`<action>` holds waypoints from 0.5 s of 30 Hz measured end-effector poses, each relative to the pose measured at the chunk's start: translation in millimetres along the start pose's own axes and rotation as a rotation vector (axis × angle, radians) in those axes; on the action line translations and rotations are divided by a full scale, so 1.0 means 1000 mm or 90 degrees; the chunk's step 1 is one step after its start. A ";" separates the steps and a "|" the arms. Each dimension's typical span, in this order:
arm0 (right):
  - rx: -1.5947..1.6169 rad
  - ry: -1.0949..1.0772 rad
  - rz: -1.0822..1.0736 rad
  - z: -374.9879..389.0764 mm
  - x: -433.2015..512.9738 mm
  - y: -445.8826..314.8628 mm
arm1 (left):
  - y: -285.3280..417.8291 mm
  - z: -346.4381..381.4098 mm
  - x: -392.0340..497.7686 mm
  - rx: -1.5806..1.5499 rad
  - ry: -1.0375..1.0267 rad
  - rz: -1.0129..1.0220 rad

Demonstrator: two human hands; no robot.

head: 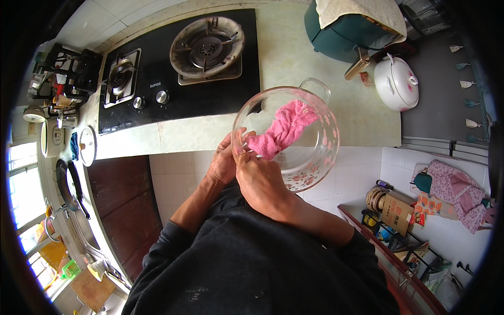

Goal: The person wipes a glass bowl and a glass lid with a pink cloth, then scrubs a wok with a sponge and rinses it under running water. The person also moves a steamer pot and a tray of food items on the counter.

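Note:
A clear glass pot [298, 165] with printed pink flowers and a glass loop handle is tilted before me, its open mouth towards me. My left hand [223, 161] grips the pot's near left side, where a second handle may be hidden by the fingers. Inside the mouth, my right hand [260, 179] pinches a bunched pink cloth [281, 130] against the left rim. The cloth stretches across the pot's inside towards the upper right. Most of my right fingertips are hidden by the hand and cloth.
Beyond the pot is a black gas hob [138, 88] with a large burner [208, 49] and a smaller one. A dark green air fryer [334, 35] and a white lidded pot [396, 83] stand right. A glass lid [87, 145] and frying pan [67, 185] are at left.

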State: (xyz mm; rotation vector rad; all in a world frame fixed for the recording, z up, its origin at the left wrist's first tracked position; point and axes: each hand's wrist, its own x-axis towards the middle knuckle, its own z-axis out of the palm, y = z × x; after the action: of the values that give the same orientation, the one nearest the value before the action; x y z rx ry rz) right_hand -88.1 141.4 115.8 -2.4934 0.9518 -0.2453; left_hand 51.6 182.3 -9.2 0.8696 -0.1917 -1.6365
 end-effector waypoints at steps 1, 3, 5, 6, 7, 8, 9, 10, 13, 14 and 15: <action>-0.009 0.009 -0.001 0.000 0.000 0.000 | 0.000 0.000 0.002 0.006 0.014 -0.001; -0.029 -0.013 0.004 0.000 0.000 0.000 | -0.001 0.000 0.004 0.005 0.041 -0.009; -0.021 -0.010 0.016 0.001 0.001 0.001 | -0.002 0.002 0.003 -0.032 0.044 -0.005; -0.002 0.000 0.024 0.001 0.001 0.002 | -0.003 0.003 0.002 -0.060 0.031 -0.001; 0.011 0.014 0.029 0.002 0.001 0.003 | -0.002 0.004 0.002 -0.060 0.035 0.001; 0.013 0.005 0.028 0.002 0.001 0.004 | -0.002 0.004 0.001 -0.070 0.023 0.003; 0.011 -0.003 0.024 0.002 0.001 0.004 | -0.002 0.004 0.001 -0.079 0.012 0.008; 0.010 -0.012 0.020 0.002 0.001 0.005 | -0.001 0.005 0.001 -0.074 0.016 0.007; 0.031 0.028 0.016 0.002 -0.001 0.004 | 0.000 0.005 0.003 -0.079 0.029 0.014; 0.025 0.007 0.023 0.002 -0.001 0.004 | 0.000 0.005 0.004 -0.098 0.031 0.014; 0.016 0.004 0.023 0.002 -0.002 0.004 | 0.000 0.005 0.005 -0.114 0.042 0.010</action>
State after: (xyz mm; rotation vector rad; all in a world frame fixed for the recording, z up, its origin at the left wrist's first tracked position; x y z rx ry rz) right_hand -91.0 140.4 112.6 -2.4512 0.9898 -0.2521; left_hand 48.1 176.2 -7.7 0.7817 -0.0049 -1.5808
